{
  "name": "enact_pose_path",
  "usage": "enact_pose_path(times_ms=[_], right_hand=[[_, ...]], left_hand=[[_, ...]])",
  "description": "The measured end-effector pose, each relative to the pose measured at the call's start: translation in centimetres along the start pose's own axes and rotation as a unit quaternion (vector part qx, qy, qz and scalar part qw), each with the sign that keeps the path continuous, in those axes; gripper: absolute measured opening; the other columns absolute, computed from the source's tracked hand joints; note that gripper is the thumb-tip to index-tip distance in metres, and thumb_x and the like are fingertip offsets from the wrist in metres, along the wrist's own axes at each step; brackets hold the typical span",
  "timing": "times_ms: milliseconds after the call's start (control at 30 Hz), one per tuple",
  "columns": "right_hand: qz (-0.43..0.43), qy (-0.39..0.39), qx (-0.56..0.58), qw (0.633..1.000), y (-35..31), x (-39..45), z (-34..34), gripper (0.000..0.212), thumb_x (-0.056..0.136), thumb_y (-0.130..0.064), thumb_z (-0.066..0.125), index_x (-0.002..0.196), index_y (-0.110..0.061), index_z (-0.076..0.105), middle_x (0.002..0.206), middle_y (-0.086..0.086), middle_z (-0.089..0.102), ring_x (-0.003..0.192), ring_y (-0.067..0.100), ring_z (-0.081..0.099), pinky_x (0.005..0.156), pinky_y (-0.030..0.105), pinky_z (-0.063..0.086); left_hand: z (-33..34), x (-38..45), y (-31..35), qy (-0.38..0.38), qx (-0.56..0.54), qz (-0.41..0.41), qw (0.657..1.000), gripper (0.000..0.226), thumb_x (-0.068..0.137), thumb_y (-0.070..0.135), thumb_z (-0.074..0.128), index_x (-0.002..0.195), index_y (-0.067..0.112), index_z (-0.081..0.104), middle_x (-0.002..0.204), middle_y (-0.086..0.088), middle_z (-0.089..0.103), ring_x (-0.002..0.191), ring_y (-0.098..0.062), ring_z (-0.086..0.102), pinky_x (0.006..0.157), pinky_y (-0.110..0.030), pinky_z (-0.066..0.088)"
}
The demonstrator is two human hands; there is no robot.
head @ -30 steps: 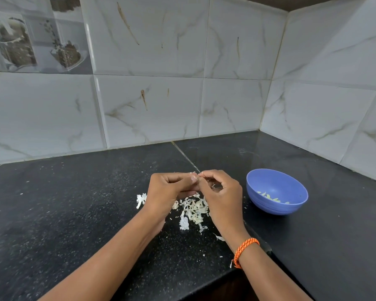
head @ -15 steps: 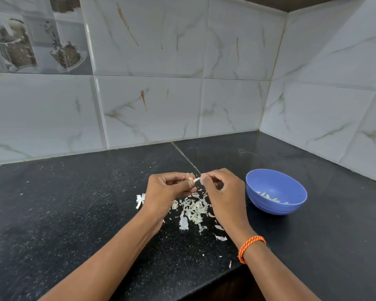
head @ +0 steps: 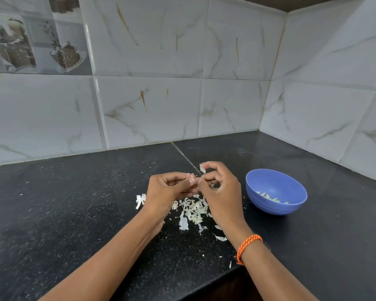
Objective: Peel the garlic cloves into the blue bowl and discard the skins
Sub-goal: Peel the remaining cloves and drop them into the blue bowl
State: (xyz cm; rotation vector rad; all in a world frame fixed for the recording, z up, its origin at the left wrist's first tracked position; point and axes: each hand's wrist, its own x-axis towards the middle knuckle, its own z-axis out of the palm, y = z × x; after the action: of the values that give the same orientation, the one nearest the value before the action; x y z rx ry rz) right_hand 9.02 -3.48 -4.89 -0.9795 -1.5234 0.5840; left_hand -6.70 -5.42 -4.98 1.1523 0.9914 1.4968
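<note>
Hands above a heap of skins on the desk (head: 74, 213)

The skins (head: 193, 210) lie beneath both hands; the bowl (head: 276, 192) stands right of them, near the wall corner, with cloves (head: 271, 197) inside.

We read no text, labels, brands, numbers or signs anywhere; picture tile (head: 35, 38) carries printed images only, no lettering.

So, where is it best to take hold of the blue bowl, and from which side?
Probably grip the blue bowl at its near right rim, thumb outside and fingers inside, coming from above on the right. It stands upright and open; the round wall tapers down, and peeled cloves lie at the bottom.
</note>
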Motion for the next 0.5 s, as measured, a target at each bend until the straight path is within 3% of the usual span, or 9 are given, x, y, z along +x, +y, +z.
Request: enact_pose_path(times_ms=[133, 333, 433, 500], right_hand=[[-0.003, 0.035, 0.005, 0.999, 0.18, 0.05, 0.08, 0.034, 0.092, -0.005, 0.073, 0.116, -0.029, 0.068, 0.081, -0.008, 0.074, 0.080, 0.012, 0.071, 0.073, 0.027, 0.057], [0.018, 0.014, 0.004, 1.000, 0.56, 0.13, -0.44, 0.031, 0.100, -0.005, 0.061, 0.118, -0.029, 0.068, 0.084, -0.007, 0.074, 0.079, 0.010, 0.066, 0.074, 0.027, 0.053], [0.028, -0.014, -0.004, 1.000, 0.64, 0.06, -0.13, 0.024, 0.107, -0.018, 0.055, 0.121, -0.033, 0.066, 0.089, -0.007, 0.075, 0.078, 0.010, 0.066, 0.070, 0.031, 0.052], [0.026, -0.026, -0.020, 0.999, 0.54, -0.09, 0.16, 0.020, 0.105, -0.027, 0.063, 0.123, -0.035, 0.064, 0.092, -0.009, 0.075, 0.082, 0.007, 0.069, 0.070, 0.024, 0.052]], left_hand=[[-0.01, 0.16, -0.20, 0.007, -0.017, -0.006, 1.000, 0.019, 0.096, 0.014, 0.079, 0.110, 0.002, 0.081, 0.100, -0.023, 0.080, 0.089, -0.032, 0.080, 0.086, -0.035, 0.067], [-0.38, 0.49, -0.18, 0.022, -0.036, -0.015, 0.999, 0.018, 0.096, 0.012, 0.078, 0.112, 0.002, 0.082, 0.102, -0.023, 0.080, 0.085, -0.026, 0.081, 0.083, -0.030, 0.067], [-0.35, 0.38, -0.31, 0.008, -0.007, -0.002, 1.000, 0.017, 0.097, 0.010, 0.078, 0.111, 0.002, 0.082, 0.100, -0.024, 0.080, 0.087, -0.029, 0.080, 0.084, -0.031, 0.067], [-0.17, 0.31, -0.51, -0.003, 0.017, 0.009, 1.000, 0.016, 0.097, 0.009, 0.078, 0.111, 0.003, 0.081, 0.098, -0.021, 0.081, 0.087, -0.031, 0.081, 0.085, -0.034, 0.067]])
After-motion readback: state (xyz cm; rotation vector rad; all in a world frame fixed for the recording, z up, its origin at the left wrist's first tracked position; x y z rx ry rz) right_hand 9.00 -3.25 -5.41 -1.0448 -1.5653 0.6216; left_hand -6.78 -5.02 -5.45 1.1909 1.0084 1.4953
